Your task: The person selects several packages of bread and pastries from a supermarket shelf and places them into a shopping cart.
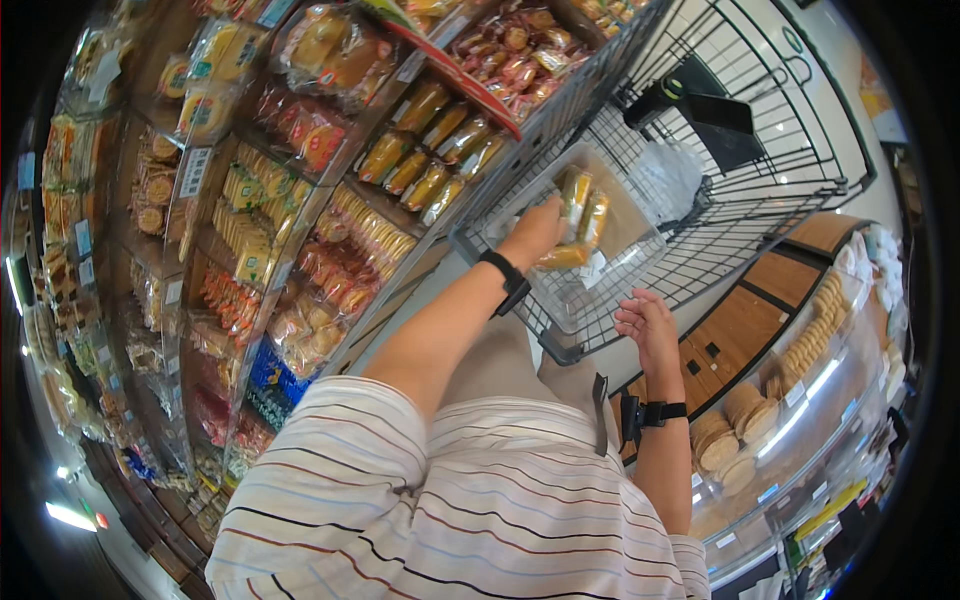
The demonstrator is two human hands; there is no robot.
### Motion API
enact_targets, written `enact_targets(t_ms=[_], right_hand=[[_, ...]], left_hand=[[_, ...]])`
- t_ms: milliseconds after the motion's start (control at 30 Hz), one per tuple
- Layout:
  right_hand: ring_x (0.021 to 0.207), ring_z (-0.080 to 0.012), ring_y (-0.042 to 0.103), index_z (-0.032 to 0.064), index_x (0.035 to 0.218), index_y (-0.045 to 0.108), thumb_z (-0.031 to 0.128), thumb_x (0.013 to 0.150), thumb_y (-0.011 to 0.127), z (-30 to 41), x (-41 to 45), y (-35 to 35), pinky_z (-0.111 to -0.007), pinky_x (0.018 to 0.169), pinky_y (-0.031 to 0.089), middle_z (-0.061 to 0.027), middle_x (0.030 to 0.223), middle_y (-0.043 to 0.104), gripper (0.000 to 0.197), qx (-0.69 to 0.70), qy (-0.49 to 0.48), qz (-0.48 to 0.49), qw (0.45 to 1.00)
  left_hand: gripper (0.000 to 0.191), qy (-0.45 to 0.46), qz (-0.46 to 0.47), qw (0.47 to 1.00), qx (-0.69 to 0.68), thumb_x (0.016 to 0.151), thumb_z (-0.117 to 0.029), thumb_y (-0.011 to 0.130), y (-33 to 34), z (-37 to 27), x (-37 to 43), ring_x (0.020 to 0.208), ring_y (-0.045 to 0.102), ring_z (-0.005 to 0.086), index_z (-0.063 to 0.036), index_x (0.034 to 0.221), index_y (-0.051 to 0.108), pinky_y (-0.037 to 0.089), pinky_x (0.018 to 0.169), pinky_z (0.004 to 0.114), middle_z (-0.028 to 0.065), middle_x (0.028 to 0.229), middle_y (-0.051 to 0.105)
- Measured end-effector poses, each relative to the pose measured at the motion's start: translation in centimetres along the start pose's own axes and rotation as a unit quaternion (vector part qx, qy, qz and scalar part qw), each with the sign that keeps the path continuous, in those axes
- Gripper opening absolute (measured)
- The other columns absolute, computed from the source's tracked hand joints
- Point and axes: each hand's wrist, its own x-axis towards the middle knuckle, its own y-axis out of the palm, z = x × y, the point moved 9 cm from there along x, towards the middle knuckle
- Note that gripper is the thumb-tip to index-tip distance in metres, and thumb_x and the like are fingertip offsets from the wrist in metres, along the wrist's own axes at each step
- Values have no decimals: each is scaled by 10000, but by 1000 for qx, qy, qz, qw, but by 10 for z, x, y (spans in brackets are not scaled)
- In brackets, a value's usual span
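My left hand, with a black band on its wrist, reaches into a clear plastic tub in the near end of a wire shopping cart. Its fingers meet a yellow wrapped snack; whether they grip it is hidden. Two more yellow wrapped snacks, one upright and one lying flat, are in the tub beside a white paper label. Just outside the cart's near right side, my right hand hovers, fingers loosely bent and nothing in them.
Shelf bins of wrapped biscuits and cakes rise along the left. One bin holds similar yellow snacks. Farther inside the cart are a plastic bag, a dark bottle and a flat black device. A bakery display stands right.
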Motion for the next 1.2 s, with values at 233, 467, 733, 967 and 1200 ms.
enact_targets(t_ms=[233,467,733,967,1200], right_hand=[[855,-197,668,7,1261,549,202,1006,519,0,7,35,-337,760,570,-114,1014,660,322,-10,-7,10,1000],[866,-207,675,6,1268,537,178,1002,505,0,9,102,-334,766,571,-122,1016,664,319,-64,-5,50,997],[872,-214,686,16,1236,539,166,998,510,-16,10,129,-320,757,578,-127,1017,668,283,-63,5,40,997],[879,-221,683,8,1239,547,184,998,521,-24,14,133,-331,759,574,-144,1047,661,300,-55,9,31,998],[887,-220,679,3,1235,550,183,995,517,-20,18,143,-332,769,571,-138,1042,658,302,-63,13,43,997]], left_hand=[[185,8,-168,976,-139,976,-187,609,-200,2,-16,637,635,94,-24,1036,671,511,602,271,57,795,684],[577,-130,-93,964,214,901,-352,705,-223,184,19,1153,620,408,-6,1339,559,494,966,470,256,1203,665],[638,-170,-38,960,220,883,-349,711,-185,198,59,1169,609,421,-10,1379,497,483,1002,474,273,1228,646],[343,-179,4,950,257,904,-221,670,-174,228,87,1118,648,399,-20,1176,614,528,921,484,254,1169,681],[237,-93,-28,964,246,870,-120,661,-175,222,80,1006,667,431,-22,1085,642,534,857,501,252,1045,704]])
